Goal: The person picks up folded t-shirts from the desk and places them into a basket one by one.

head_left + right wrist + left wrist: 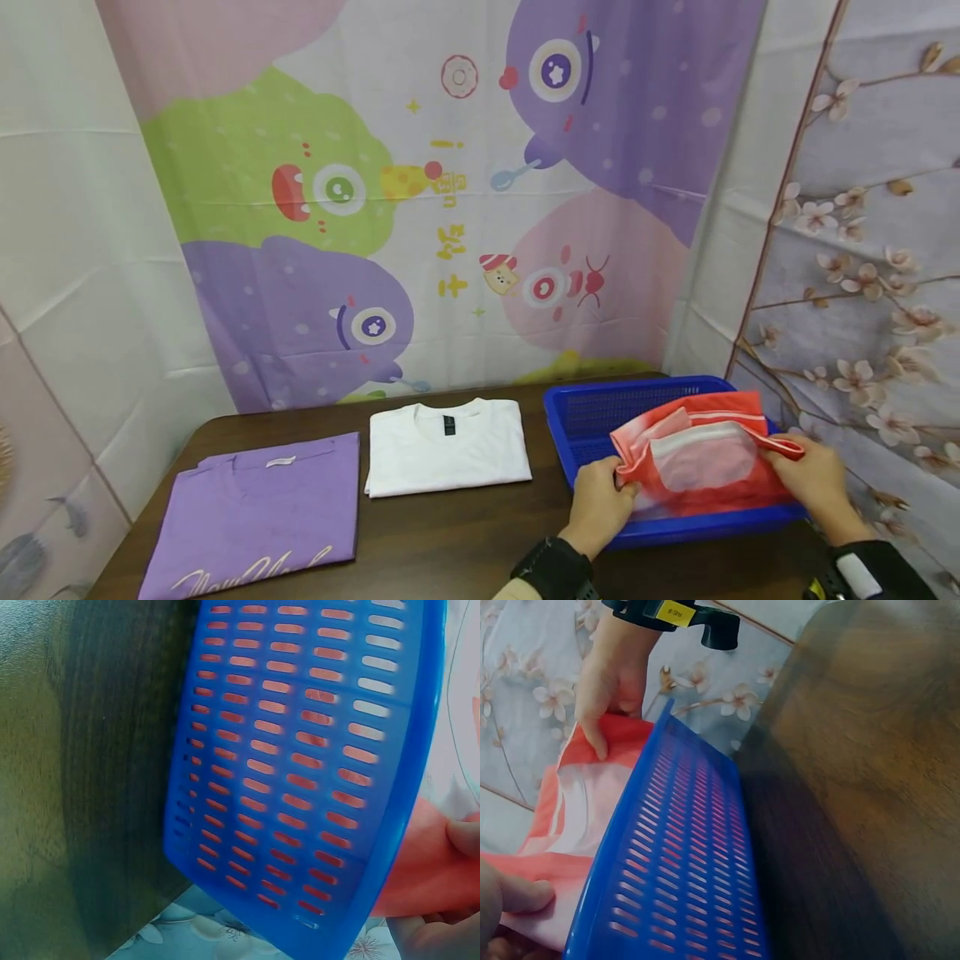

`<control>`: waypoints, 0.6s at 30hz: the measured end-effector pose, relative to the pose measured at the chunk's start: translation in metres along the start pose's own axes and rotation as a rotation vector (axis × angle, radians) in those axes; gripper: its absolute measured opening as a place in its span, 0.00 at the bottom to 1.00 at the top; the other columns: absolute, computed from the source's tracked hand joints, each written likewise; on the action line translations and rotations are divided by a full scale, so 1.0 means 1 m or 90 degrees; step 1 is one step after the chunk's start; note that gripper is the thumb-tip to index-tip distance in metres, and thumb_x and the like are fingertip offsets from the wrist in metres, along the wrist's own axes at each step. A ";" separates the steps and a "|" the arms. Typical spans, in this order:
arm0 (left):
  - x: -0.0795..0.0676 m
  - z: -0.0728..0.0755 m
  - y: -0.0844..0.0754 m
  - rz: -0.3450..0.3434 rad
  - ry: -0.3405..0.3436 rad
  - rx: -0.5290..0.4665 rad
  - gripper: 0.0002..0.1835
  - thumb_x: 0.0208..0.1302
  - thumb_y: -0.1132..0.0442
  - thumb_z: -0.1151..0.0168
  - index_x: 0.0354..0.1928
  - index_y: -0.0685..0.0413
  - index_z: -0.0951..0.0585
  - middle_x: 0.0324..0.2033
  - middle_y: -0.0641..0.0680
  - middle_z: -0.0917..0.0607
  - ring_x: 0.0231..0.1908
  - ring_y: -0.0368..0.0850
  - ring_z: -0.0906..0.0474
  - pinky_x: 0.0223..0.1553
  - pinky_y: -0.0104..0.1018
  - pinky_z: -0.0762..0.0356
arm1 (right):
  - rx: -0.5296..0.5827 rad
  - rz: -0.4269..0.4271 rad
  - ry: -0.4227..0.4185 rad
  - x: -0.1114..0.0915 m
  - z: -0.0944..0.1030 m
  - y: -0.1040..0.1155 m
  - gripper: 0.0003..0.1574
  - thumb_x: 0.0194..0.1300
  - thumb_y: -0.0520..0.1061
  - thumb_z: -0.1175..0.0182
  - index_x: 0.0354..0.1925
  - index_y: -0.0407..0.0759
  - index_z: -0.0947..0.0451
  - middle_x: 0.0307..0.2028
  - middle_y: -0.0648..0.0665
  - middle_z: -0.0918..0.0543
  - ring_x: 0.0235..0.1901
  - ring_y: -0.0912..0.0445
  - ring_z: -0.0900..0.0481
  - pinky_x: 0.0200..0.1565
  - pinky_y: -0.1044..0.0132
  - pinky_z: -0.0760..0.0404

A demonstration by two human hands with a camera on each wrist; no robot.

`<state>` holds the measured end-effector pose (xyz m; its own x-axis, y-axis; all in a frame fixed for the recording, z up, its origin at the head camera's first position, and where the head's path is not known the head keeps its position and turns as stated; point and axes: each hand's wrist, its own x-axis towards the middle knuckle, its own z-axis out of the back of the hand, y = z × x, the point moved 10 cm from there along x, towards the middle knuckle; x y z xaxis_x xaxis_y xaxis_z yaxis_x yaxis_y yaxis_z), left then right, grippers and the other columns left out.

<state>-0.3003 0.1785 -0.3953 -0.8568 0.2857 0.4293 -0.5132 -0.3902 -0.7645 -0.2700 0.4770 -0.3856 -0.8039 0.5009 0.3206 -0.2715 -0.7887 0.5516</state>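
Note:
Both hands hold a red garment with pale pink and white areas (708,458), partly inside a blue plastic basket (557,425). My left hand (600,504) grips its left edge near the basket's front left corner, the cloth bunched at the thumb. On the other side my right hand (813,479) pinches the right edge over the basket's right rim. In the left wrist view the left thumb (529,895) presses on the cloth. Red fabric shows through the slotted basket wall (277,765) in the right wrist view. The garment's underside is hidden.
A folded white T-shirt (450,454) lies left of the basket on the dark wooden table (450,542). Farther left is a folded purple T-shirt (262,508) with pale lettering. A cartoon-print curtain (465,208) hangs behind, and a floral cloth (862,250) hangs at the right.

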 end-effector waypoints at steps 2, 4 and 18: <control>0.000 -0.001 0.000 0.001 0.002 0.008 0.11 0.50 0.68 0.32 0.18 0.57 0.26 0.14 0.40 0.39 0.17 0.29 0.44 0.18 0.20 0.49 | -0.001 -0.003 0.008 0.000 -0.002 -0.001 0.24 0.58 0.41 0.40 0.47 0.24 0.25 0.47 0.19 0.23 0.43 0.28 0.24 0.44 0.41 0.27; 0.000 -0.001 -0.001 0.006 0.005 0.012 0.12 0.51 0.68 0.33 0.18 0.56 0.28 0.14 0.40 0.39 0.17 0.30 0.43 0.18 0.20 0.48 | -0.006 0.015 0.008 -0.001 -0.004 0.001 0.23 0.58 0.42 0.39 0.45 0.24 0.24 0.46 0.19 0.22 0.42 0.28 0.24 0.42 0.42 0.26; 0.000 0.004 0.002 0.023 -0.019 0.022 0.04 0.52 0.71 0.38 0.31 0.59 0.17 0.21 0.50 0.18 0.23 0.31 0.29 0.25 0.20 0.34 | 0.021 0.062 0.013 -0.005 -0.017 0.017 0.20 0.57 0.36 0.40 0.45 0.21 0.25 0.43 0.19 0.21 0.38 0.30 0.23 0.40 0.42 0.24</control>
<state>-0.3020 0.1743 -0.3951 -0.8755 0.2450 0.4165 -0.4832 -0.4301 -0.7626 -0.2798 0.4548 -0.3910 -0.8364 0.4151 0.3578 -0.1746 -0.8207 0.5440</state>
